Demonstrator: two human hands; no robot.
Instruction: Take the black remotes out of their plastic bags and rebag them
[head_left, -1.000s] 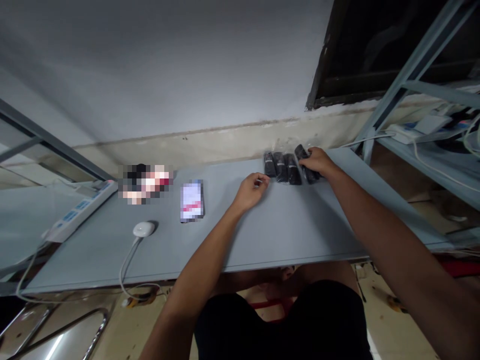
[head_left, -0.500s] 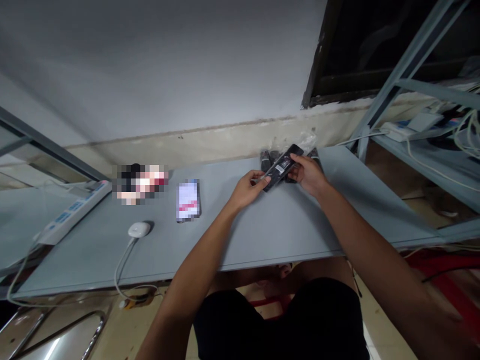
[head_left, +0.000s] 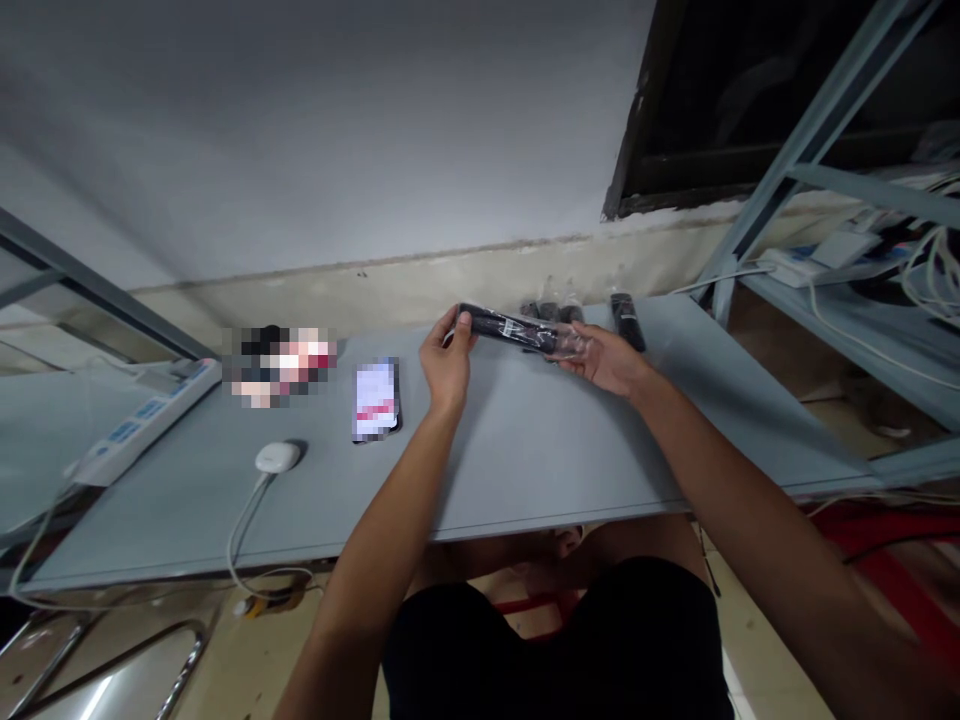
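A long black item in a clear plastic sleeve (head_left: 504,326), with a small white label, is held between my hands above the table. My left hand (head_left: 448,358) pinches its dark left end, thumb on top. At the other end, my right hand (head_left: 600,358) grips the loose clear plastic. What exactly the item is, I cannot make out. Behind it, by the wall, are several similar black wrapped items (head_left: 571,312), partly hidden by the held one. Another black wrapped item (head_left: 627,320) lies just beyond my right hand.
On the grey table (head_left: 517,450) lie a phone with a blurred screen (head_left: 376,398), a white rounded device (head_left: 277,457) with a cable, and a pixelated object (head_left: 281,365). A power strip (head_left: 146,420) runs along the left. Metal shelving (head_left: 817,130) with cables stands right.
The wrapped item has turned from a steep slant to nearly level and moved left. My left hand shifted left and up to its end; my right hand now holds the clear plastic end.
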